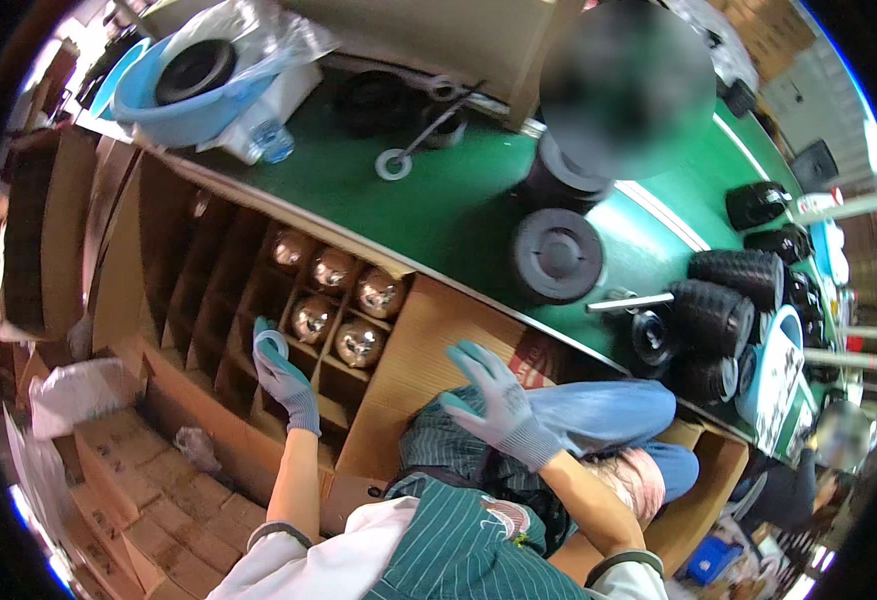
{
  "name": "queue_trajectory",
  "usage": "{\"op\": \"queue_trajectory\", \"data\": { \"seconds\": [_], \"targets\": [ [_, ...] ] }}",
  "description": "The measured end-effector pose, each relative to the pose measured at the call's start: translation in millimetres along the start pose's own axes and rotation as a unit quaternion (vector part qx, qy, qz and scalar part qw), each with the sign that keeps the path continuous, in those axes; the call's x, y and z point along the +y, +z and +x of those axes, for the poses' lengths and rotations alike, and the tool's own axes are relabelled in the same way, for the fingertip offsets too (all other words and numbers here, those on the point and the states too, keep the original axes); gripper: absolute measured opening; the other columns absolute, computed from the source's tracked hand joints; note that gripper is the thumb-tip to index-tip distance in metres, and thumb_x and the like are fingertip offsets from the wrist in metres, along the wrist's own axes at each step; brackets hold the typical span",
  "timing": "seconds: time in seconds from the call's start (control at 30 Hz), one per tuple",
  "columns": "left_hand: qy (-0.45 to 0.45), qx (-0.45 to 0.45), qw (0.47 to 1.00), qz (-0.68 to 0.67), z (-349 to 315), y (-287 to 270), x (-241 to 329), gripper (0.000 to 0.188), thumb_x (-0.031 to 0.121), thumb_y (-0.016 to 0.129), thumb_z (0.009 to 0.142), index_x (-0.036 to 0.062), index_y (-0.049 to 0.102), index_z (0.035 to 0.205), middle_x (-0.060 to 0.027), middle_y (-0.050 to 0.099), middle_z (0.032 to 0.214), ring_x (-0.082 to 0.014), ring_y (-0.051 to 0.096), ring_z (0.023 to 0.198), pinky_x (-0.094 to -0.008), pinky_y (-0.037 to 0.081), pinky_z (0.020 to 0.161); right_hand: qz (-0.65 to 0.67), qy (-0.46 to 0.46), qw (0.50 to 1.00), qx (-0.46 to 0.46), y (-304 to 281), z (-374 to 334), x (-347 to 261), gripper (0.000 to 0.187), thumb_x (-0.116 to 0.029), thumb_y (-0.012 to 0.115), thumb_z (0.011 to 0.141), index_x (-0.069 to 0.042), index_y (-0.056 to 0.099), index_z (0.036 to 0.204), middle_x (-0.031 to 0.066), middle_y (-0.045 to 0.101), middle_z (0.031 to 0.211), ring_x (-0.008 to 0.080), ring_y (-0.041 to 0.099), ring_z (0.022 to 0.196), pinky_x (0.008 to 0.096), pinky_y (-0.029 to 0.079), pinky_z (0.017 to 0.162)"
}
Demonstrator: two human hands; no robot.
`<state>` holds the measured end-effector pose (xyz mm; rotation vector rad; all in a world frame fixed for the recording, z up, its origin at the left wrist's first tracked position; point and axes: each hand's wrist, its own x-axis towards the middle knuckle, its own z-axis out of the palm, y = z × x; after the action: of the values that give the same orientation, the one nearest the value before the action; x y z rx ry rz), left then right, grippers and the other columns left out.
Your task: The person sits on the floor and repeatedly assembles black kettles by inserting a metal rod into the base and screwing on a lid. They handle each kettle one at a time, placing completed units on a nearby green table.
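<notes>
My left hand (286,382), in a grey and teal knit glove, is over a divided cardboard box (228,262). Its fingers are slightly curved and partly overlap, and no object shows in them. Just right of it, shiny copper-coloured globes (311,319) sit in several of the compartments. Above my lap, beside the box's open flap (428,350), my right hand (503,405) wears a matching glove. Its fingers are apart, with thumb and fingers pointing up and left, and it holds nothing.
Beyond the box runs a green work table (348,190). On it are a blue basin (173,120), a rod with a ring end (394,163), a black round-lidded part (558,255) and black ribbed cylinders (713,318). Stacked cartons (148,480) stand at lower left.
</notes>
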<state>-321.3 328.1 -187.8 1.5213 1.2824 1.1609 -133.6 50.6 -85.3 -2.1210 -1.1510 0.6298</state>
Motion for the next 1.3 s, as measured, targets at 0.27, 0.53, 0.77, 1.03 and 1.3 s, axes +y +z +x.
{"op": "queue_trajectory", "data": {
  "seconds": [0.27, 0.53, 0.77, 1.03, 1.3],
  "targets": [
    [-0.008, -0.622, 0.782, -0.043, -142, 107, 154, 0.048, 0.035, 0.049, 0.107, -0.0014, 0.066, 0.134, -0.0071, 0.076, 0.100, -0.0101, 0.067, 0.080, -0.0250, 0.054, 0.071, 0.214, 0.108, 0.935, 0.262, -78, -125, 39, 0.060, -0.017, 0.073, 0.089, -0.002, 0.056, 0.144, 0.0202, 0.060, 0.141, 0.0367, 0.056, 0.132, 0.0432, 0.043, 0.113],
    [0.252, -0.869, 0.426, 0.026, -290, 205, 271, 0.057, 0.039, 0.044, 0.108, 0.0023, 0.047, 0.151, -0.0263, 0.068, 0.123, -0.0373, 0.068, 0.110, -0.0443, 0.052, 0.093, 0.479, 0.129, 0.740, 0.454, -66, -227, 72, 0.078, -0.011, 0.073, 0.094, -0.003, 0.033, 0.161, 0.0138, 0.052, 0.150, 0.0188, 0.052, 0.135, 0.0333, 0.041, 0.113],
    [0.763, -0.493, 0.404, 0.110, -268, 318, 297, 0.039, 0.031, 0.061, 0.099, 0.0068, 0.065, 0.129, -0.0219, 0.072, 0.117, -0.0328, 0.071, 0.102, -0.0432, 0.055, 0.092, 0.589, 0.115, 0.545, 0.585, -60, -264, 103, 0.065, 0.005, 0.063, 0.096, 0.000, 0.039, 0.156, 0.0099, 0.061, 0.133, 0.0111, 0.061, 0.107, 0.0245, 0.051, 0.092],
    [0.476, -0.575, 0.290, 0.599, -184, 502, 270, 0.067, 0.066, 0.076, 0.075, 0.0068, 0.079, 0.107, -0.0183, 0.076, 0.106, -0.0320, 0.073, 0.099, -0.0399, 0.056, 0.091, 0.555, 0.132, 0.584, 0.578, -101, -282, 120, 0.055, 0.005, 0.058, 0.097, 0.004, 0.045, 0.151, 0.0122, 0.063, 0.132, 0.0132, 0.062, 0.105, 0.0243, 0.050, 0.092],
    [0.610, -0.410, 0.605, 0.306, -203, 591, 398, 0.042, 0.044, 0.070, 0.088, 0.0163, 0.072, 0.119, -0.0176, 0.074, 0.112, -0.0343, 0.071, 0.105, -0.0452, 0.056, 0.091, 0.511, 0.224, 0.561, 0.611, -101, -289, 147, 0.056, -0.012, 0.063, 0.100, 0.006, 0.045, 0.149, 0.0174, 0.064, 0.129, 0.0222, 0.066, 0.108, 0.0310, 0.053, 0.091]
  ]
}}
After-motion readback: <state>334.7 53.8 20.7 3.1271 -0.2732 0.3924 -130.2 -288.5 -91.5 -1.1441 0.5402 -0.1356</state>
